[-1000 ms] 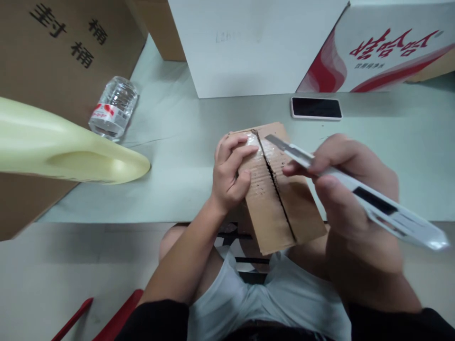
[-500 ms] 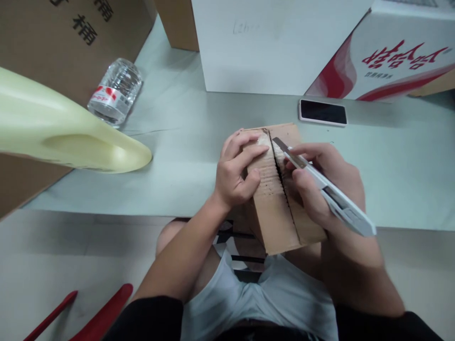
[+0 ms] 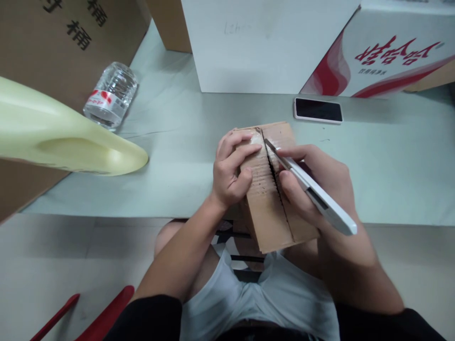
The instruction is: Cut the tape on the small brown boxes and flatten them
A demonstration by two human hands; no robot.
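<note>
A small brown cardboard box (image 3: 272, 227) juts over the near edge of the table, above my lap. A dark slit runs down the middle of its top, with torn, rough cardboard around the upper half. My left hand (image 3: 232, 168) grips the left side of the box, fingers curled over its top. In my right hand (image 3: 320, 180) is a white utility knife (image 3: 325, 206), its blade out. The blade's tip is at the upper part of the slit; how deep it goes I cannot tell.
Behind the box, a phone (image 3: 318, 110) lies on the pale green table (image 3: 181, 166). A white carton (image 3: 249, 47) and a red-and-white carton (image 3: 384, 61) stand at the back. On the left are a water bottle (image 3: 113, 97), a pale yellow curved object (image 3: 71, 137) and a large brown carton (image 3: 42, 57).
The knife's tip has moved left to the slit, and its handle has swung left and turned in my right hand. My left hand keeps its grip; the view has shifted slightly.
</note>
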